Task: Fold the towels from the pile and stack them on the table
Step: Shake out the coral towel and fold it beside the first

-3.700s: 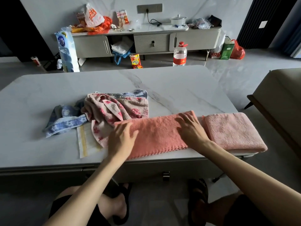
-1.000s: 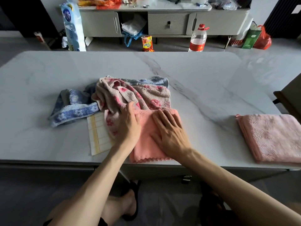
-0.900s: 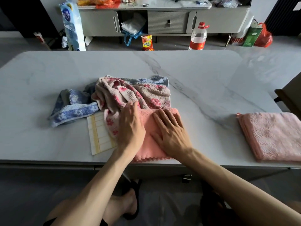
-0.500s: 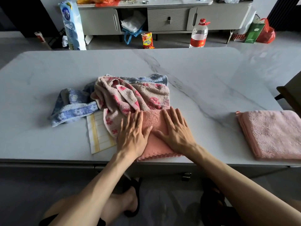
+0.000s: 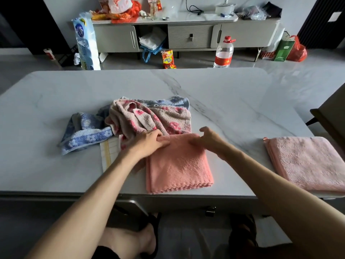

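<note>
Near the front edge of the marble worktop (image 5: 233, 101) sits a folded salmon towel (image 5: 179, 165), squared up with its scalloped hem facing the person. Both hands are at its far edge: the left hand (image 5: 147, 143) lies low with its fingers (image 5: 162, 143) stretched out and touching the top left corner of the towel, not really gripping anything as far as I can see. The right hand (image 5: 208, 139) is at the top right corner, fingers curled loosely with the thumb lifted, and it's blurry enough that I can't tell if it's actually pinching the cloth or just resting on it. Just behind the salmon towel is the unfolded pile: a beige towel with pink flowers (image 5: 149, 116) crumpled on top of a blue patterned towel (image 5: 84, 133), and a white and yellow checked cloth (image 5: 109, 154) poking out from under them on the left. Well off to the right, near the worktop's corner, is a folded light pink towel (image 5: 306, 161) lying flat.
</note>
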A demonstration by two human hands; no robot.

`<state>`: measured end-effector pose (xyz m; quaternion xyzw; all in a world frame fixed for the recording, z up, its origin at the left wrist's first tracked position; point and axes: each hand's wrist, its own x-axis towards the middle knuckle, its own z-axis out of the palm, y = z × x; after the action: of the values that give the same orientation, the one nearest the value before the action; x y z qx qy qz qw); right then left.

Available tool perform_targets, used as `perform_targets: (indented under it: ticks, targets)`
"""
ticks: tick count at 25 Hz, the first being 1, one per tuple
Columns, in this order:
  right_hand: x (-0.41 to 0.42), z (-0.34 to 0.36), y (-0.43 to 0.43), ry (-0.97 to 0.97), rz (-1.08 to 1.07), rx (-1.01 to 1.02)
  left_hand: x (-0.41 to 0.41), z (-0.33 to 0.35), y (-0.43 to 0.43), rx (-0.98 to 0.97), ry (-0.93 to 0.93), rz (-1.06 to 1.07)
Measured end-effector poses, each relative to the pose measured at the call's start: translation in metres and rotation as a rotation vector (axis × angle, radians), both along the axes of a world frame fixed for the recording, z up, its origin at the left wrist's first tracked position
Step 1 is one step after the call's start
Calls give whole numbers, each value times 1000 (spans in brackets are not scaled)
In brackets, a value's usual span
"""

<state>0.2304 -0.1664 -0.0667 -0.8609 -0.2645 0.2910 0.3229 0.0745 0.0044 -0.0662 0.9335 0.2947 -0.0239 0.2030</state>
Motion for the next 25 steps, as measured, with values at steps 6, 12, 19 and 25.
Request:
perform_targets:
  ticks: [6,12,19,25]
  targets:
    - [0,26,-22,333,45,99,-1,28,13,-328,108,-182]
    - [7,117,-74,208,206,379,8,112,-33,-206,-291,-239]
    - [36,85,-146,-628,275,355,36,87,-99,381,-512,-478]
    - [26,1,-181,-290,137,97,31,3,-114,-194,-282,-81]
